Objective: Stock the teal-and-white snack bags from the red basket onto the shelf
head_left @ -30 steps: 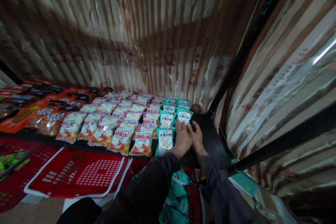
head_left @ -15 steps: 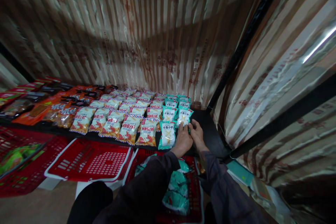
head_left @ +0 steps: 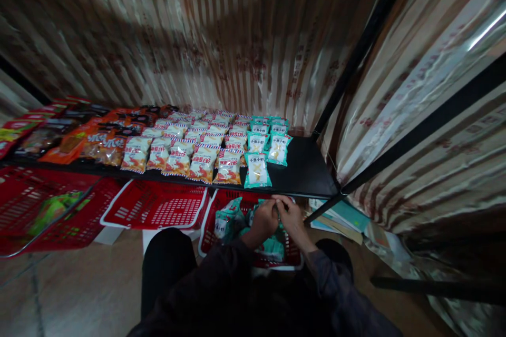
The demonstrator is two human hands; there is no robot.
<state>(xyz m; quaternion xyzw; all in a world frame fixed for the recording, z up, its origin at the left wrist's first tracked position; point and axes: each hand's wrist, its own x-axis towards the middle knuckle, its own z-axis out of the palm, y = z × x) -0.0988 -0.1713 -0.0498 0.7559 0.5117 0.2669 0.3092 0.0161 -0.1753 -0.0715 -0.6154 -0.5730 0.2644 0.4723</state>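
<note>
My left hand (head_left: pixel 264 219) and my right hand (head_left: pixel 290 215) are down in a red basket (head_left: pixel 207 227) under the shelf, close together over teal snack packets (head_left: pixel 226 219). Both hands have curled fingers and seem to grip a packet, though what they hold is hard to make out. On the black shelf (head_left: pixel 306 171) above lie two columns of teal packets (head_left: pixel 257 169), the front one near the shelf edge. Left of them lie rows of red-and-white snack packets (head_left: pixel 202 162).
Orange and dark packets (head_left: pixel 71 142) fill the shelf's left part. An upturned red basket (head_left: pixel 156 204) and another red basket (head_left: pixel 37 210) with a green packet sit below. Striped shiny sheeting (head_left: pixel 237 37) backs the shelf. Black frame posts (head_left: pixel 356 58) stand at right. Papers (head_left: pixel 340 216) lie on the floor.
Both hands left the teal packets on the shelf and dropped into the red basket below. The view pulled back and tilted down.
</note>
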